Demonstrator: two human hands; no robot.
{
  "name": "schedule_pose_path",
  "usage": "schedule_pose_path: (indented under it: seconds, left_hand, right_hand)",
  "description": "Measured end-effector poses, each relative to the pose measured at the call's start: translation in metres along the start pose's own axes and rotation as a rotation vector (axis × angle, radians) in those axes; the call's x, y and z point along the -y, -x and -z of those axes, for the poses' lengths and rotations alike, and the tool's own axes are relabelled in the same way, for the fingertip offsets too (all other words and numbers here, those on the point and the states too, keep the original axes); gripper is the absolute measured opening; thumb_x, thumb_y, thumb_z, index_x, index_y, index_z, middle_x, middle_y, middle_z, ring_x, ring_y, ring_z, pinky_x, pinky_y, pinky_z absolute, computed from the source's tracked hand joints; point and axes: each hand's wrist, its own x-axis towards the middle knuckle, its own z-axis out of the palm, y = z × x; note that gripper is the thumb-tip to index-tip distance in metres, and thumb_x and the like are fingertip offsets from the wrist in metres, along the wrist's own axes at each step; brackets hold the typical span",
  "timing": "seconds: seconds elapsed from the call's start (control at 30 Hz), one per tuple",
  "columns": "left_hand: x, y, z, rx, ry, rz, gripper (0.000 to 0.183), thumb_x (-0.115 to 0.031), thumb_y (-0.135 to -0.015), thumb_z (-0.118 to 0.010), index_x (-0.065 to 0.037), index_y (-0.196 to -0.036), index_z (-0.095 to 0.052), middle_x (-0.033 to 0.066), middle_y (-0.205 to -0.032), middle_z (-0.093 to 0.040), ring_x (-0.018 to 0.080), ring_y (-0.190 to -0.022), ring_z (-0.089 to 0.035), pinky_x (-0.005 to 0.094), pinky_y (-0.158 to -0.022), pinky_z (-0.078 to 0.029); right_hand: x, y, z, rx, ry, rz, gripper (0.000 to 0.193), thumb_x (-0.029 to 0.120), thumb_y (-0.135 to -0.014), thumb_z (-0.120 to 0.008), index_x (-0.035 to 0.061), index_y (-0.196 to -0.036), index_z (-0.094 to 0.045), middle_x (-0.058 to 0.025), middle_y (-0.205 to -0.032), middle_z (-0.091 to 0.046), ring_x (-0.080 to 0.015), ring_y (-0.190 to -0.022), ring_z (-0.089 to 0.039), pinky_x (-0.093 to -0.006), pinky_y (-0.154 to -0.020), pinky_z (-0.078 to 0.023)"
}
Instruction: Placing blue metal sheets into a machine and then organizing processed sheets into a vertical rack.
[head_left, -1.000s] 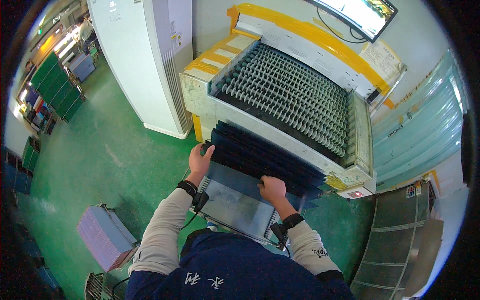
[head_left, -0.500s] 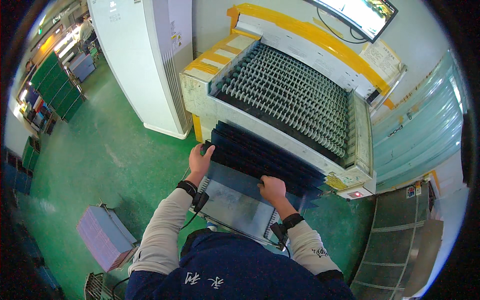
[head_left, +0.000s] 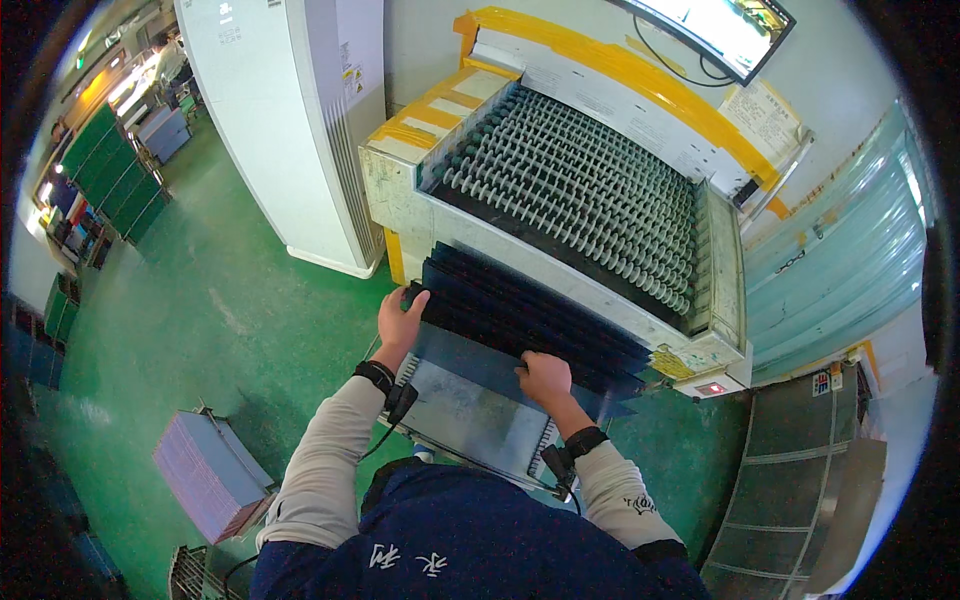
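Observation:
Several thin dark panels [head_left: 530, 309] stand upright, close together, in a slotted metal rack [head_left: 470, 401] in front of me. My left hand [head_left: 402, 318] is closed on the upper left corner of the nearest dark panel, thumb toward me. Farther right, my right hand [head_left: 546, 379] has its fingers curled over the top edge of the same panel. Both hands wear dark wrist straps with a small device and cable. Just beyond the panels stands a machine with rows of pale roller discs [head_left: 580, 190]; its near metal edge runs along behind them.
A tall white cabinet-like unit [head_left: 270, 130] stands left of the machine. On the green floor at left sits a stack of pinkish-grey panels [head_left: 212, 475]. A grey shelved rack [head_left: 790, 480] is at right, beside a translucent curtain [head_left: 840, 270]. A monitor [head_left: 715, 30] hangs above.

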Motion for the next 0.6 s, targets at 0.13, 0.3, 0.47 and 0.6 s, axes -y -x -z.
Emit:
schedule_pose_path:
  seconds: [0.13,0.3,0.47,0.6]
  left_hand:
    - [0.0010,0.0004,-0.0006,-0.008,0.006,0.001,0.054,-0.043,-0.083,-0.074,0.001,-0.112,-0.068,0.0168,-0.102,-0.069,0.0285,-0.096,-0.066,0.0367,-0.082,-0.051]
    - [-0.0001,0.0006,-0.0013,-0.012,-0.005,0.010,0.054,-0.044,-0.083,-0.075,0.001,-0.113,-0.068,0.0160,-0.103,-0.069,0.0276,-0.095,-0.065,0.0361,-0.080,-0.050]
    - [0.0004,0.0006,-0.0012,-0.010,0.000,0.009,0.055,-0.044,-0.083,-0.075,0.001,-0.113,-0.068,0.0153,-0.102,-0.068,0.0269,-0.093,-0.065,0.0356,-0.078,-0.050]
    - [0.0044,-0.0004,-0.0028,-0.012,0.013,0.006,0.054,-0.044,-0.083,-0.075,0.001,-0.113,-0.068,0.0146,-0.101,-0.068,0.0256,-0.091,-0.065,0.0348,-0.076,-0.050]
  right_hand:
    - [-0.0001,0.0002,-0.0008,-0.001,-0.002,-0.009,0.024,0.032,-0.082,-0.069,0.0095,-0.092,-0.066,-0.0141,-0.092,-0.070,-0.0365,-0.088,-0.068,-0.0487,-0.076,-0.054]
    - [-0.0011,0.0000,-0.0011,-0.009,-0.012,0.005,0.024,0.032,-0.083,-0.068,0.0097,-0.092,-0.066,-0.0141,-0.091,-0.070,-0.0363,-0.088,-0.068,-0.0487,-0.076,-0.054]
    - [0.0010,0.0006,0.0021,0.005,-0.006,-0.007,0.024,0.032,-0.083,-0.067,0.0098,-0.092,-0.065,-0.0141,-0.091,-0.070,-0.0362,-0.088,-0.068,-0.0486,-0.076,-0.054]
    - [0.0014,0.0002,0.0018,0.005,0.009,-0.003,0.024,0.032,-0.083,-0.067,0.0091,-0.092,-0.065,-0.0139,-0.091,-0.070,-0.0360,-0.088,-0.068,-0.0486,-0.076,-0.054]
